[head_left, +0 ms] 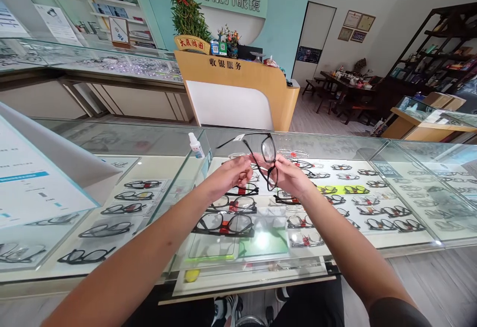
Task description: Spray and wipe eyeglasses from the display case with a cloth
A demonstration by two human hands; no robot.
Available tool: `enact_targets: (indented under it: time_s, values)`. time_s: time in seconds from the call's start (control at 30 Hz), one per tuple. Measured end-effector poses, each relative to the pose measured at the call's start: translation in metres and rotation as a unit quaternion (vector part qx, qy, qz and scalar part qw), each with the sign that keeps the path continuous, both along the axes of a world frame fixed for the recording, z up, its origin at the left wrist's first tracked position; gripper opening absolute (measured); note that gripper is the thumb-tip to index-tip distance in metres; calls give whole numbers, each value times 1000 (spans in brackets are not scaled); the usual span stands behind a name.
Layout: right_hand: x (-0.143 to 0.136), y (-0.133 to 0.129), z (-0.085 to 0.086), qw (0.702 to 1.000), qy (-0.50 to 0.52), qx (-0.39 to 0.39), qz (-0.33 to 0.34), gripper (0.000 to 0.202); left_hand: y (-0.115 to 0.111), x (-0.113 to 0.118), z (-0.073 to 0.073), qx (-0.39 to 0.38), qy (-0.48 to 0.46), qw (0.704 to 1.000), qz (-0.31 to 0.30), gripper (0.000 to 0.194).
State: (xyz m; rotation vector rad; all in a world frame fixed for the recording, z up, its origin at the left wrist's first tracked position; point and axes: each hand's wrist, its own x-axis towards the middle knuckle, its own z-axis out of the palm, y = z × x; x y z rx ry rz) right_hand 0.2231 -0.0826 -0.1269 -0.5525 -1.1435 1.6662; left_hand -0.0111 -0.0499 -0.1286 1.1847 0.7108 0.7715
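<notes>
Black-framed eyeglasses (269, 149) are held up above the glass counter, tilted so the lenses stand nearly one over the other. One temple points left and carries a small white tag. My right hand (294, 177) pinches the frame near the bridge. Closed fingers of my left hand (233, 174) meet the lower temple; exactly where they grip is partly hidden. Beneath both hands, several pairs of glasses (224, 224) with red tags lie in the display case (179, 227).
A small white spray bottle (196, 145) stands on the counter, left of my hands. At far left, a white printed sign (40, 178) leans over the counter. A wooden cashier desk (238, 76) with a potted plant (188, 11) stands beyond. More glasses (380, 224) fill the case at right.
</notes>
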Motion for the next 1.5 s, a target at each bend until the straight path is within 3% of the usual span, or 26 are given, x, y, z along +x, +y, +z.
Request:
enact_targets:
  time_s: [0.17, 0.33, 0.5, 0.77, 0.87, 0.97, 1.03, 1.07, 1.17, 1.23, 1.3, 1.37, 1.43, 1.5]
  values:
    - [-6, -3, 0, 1000, -5, 16, 15, 34, 5, 2, -6, 48, 6, 998, 36, 40]
    - [-7, 0, -2, 1000, -6, -8, -29, 34, -2, 3, 6, 48, -29, 998, 22, 40]
    - [-8, -1, -1, 999, -23, 0, -33, 35, -2, 2, 10, 49, -21, 997, 54, 44]
    - [-4, -10, 27, 990, -31, 57, -124, 25, 24, -7, 4, 8, -38, 997, 72, 42]
    - [-6, -21, 42, 984, -30, 82, -157, 22, 25, -7, 14, -10, -21, 998, 52, 35]
    - [-8, -35, 56, 977, -27, 108, -180, 22, 18, -10, 33, -28, 28, 999, 16, 35]
    - [-6, -45, 63, 973, -9, 119, -197, 25, 6, -18, 50, -9, 81, 997, 9, 41]
    - [-4, -50, 65, 972, 0, 122, -203, 26, -3, -26, 58, 37, 125, 991, 25, 44]
    - [6, -63, 63, 969, 21, 124, -214, 26, -40, -62, 76, 197, 259, 943, 71, 46]
    - [11, -68, 58, 968, 33, 119, -217, 27, -72, -93, 74, 263, 388, 879, 91, 38]
    - [13, -69, 52, 969, 46, 115, -215, 29, -103, -124, 61, 259, 545, 789, 119, 32]
    - [12, -66, 49, 969, 50, 126, -205, 30, -130, -149, 41, 213, 642, 719, 157, 29]
    - [8, -62, 51, 966, 38, 156, -203, 30, -149, -167, 21, 193, 670, 695, 176, 41]
    - [3, -58, 59, 958, 22, 191, -213, 30, -160, -175, 7, 172, 679, 692, 172, 53]
